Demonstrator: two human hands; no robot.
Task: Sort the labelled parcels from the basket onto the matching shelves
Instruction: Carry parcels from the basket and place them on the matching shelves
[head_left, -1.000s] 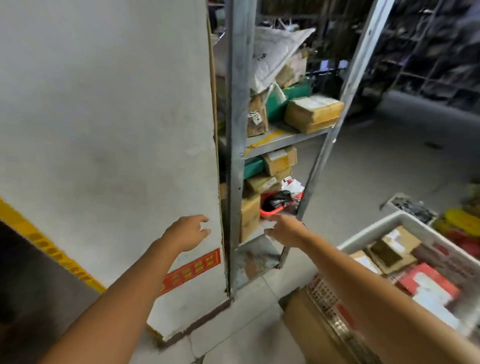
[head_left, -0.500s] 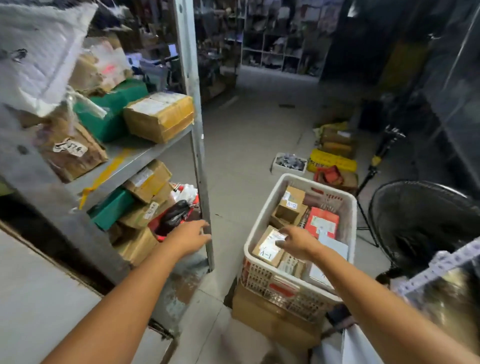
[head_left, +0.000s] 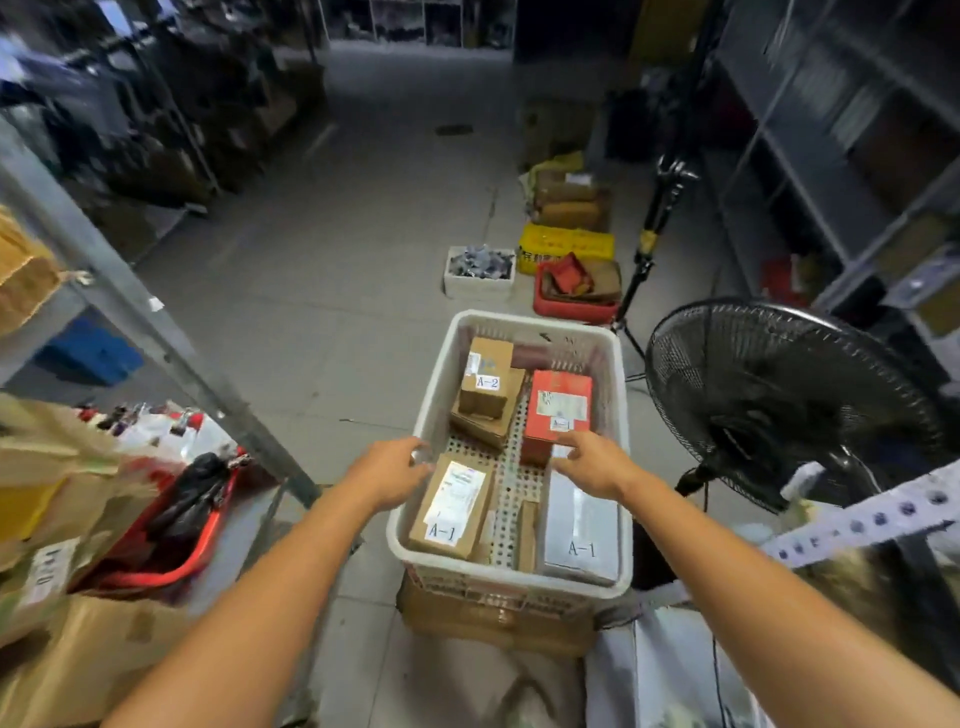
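Grey floor tiles carry the basket, now brought into central view. Both hands, the left and right, are held open and empty over its parcels; another pick is indicated.

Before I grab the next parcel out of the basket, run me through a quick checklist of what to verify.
1. Both hands free: ok. The left hand and right hand are open and hold nothing.
2. Basket within reach: ok, both hands are over it.
3. Brown parcel label readable: ok, A-1.
4. Grey parcel label: ok, A-1.
5. Red box label: cannot tell, too small.
6. Matching shelf: cannot tell, no shelf markings show.
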